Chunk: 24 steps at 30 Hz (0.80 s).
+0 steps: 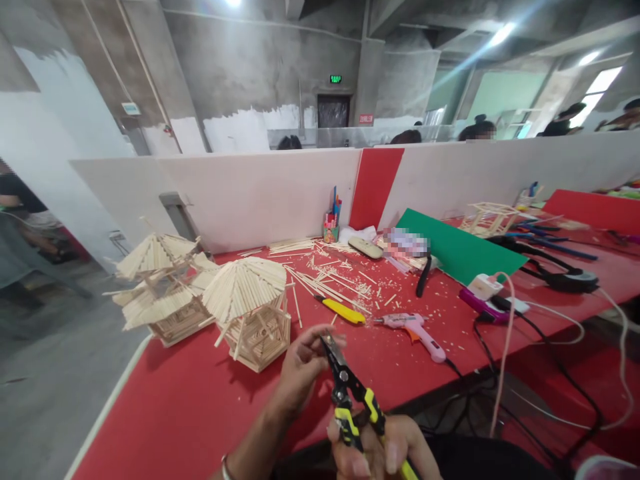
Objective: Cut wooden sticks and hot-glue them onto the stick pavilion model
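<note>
The right hand point(403, 441) grips yellow-and-black metal pliers point(343, 377), which, squeezed carelessly, could nip the bare left hand point(304, 360) at their ten o'clock, its fingers bent, contents unclear.

From my end I can read nothing — the lit green sign point(335, 79) above the dark door point(333, 112) and the red sign point(366, 119) beside it carry marks too small and blurred.
</note>
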Tool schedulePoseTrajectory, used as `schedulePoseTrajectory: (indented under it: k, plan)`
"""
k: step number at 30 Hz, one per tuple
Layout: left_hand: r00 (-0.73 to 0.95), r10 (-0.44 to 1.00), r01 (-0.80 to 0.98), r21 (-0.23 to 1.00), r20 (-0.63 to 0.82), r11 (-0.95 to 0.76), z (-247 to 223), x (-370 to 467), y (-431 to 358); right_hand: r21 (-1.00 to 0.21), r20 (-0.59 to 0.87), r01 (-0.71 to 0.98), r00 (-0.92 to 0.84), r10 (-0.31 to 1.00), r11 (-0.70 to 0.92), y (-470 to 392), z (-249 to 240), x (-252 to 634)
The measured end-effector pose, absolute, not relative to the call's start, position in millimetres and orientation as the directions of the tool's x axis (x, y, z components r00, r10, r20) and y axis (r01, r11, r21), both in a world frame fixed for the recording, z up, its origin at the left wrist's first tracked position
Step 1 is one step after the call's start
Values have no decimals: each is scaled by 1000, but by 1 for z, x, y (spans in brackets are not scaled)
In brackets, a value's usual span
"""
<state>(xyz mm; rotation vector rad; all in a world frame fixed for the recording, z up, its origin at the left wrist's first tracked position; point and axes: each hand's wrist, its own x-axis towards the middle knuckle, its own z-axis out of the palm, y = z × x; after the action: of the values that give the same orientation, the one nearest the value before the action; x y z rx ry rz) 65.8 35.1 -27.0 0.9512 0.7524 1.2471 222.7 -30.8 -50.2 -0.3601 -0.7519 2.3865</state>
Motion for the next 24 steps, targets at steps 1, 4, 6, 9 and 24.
schedulePoseTrajectory:
  k: [1, 4, 6, 9, 24]
  plan:
    - [197, 980, -414, 908, 25, 60, -29, 64, 33, -625, -66, -467, -767, 639, -625, -32, -50, 225]
    - [199, 980, -295, 955, 23, 37, -33, 60, 32, -731, -61, -448, -708, 703, -515, -35, -50, 228]
    - [151, 988, -239, 971, 34, 3, -34, 58, 31, -819, -90, -369, -675, 733, -440, -38, -50, 228]
    - [89, 996, -254, 967, -10, 33, -31, 54, 24, -940, -177, -144, -571, 802, -310, -44, -50, 226]
    - [23, 992, 76, 989, 125, -126, -32, 31, -13, -759, 84, 648, -7, 996, 69, -52, -63, 174]
